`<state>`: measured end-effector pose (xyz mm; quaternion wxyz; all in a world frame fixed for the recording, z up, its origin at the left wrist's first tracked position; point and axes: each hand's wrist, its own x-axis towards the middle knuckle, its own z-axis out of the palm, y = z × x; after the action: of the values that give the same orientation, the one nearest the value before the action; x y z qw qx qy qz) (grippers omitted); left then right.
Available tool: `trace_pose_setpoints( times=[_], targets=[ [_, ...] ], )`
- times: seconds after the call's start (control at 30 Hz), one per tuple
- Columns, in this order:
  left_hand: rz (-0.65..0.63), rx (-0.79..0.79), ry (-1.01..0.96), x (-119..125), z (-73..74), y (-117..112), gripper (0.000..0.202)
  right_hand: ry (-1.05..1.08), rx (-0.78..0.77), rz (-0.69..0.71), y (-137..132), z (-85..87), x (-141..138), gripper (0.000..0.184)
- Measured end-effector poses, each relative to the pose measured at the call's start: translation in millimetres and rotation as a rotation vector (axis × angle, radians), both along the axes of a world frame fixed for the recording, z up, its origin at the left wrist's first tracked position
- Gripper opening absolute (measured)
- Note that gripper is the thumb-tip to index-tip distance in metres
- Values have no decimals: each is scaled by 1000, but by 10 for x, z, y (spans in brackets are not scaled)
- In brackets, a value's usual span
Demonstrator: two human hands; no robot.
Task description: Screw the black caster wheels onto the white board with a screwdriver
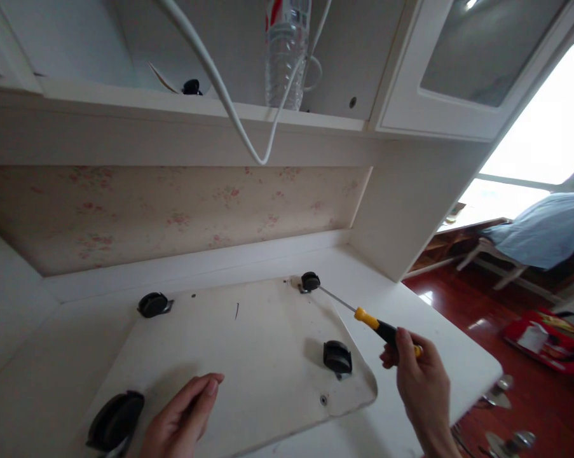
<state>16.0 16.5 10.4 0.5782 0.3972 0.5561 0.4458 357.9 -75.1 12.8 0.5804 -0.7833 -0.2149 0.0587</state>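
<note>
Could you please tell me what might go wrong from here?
The screwdriver, slanting from the right hand to the far-right caster, might slip and scratch the board. The left hand is pinched; anything small in it, which I cannot make out, could drop. The hanging white cable might snag and tip the bottle behind it.

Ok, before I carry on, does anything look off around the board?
Two small things: a thin dark mark on the pale board, between the far-left caster and far-right caster; I can't tell if it's a scratch or debris. Also, the white cable dangles below the shelf rather than lying on it. No spill shows.
</note>
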Motion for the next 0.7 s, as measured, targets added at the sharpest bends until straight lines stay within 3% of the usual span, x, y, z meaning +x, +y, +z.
trace_pose_setpoints(
  times=[0.4, 0.7],
  targets=[
    [-34, 54, 86, 3, -7, -12, 48, -88, -54, -57, 124, 97, 144, 48],
    [-44, 59, 100, -15, -27, -14, 47, -118, -15, 15, 288, 142, 140, 52]
  ],
)
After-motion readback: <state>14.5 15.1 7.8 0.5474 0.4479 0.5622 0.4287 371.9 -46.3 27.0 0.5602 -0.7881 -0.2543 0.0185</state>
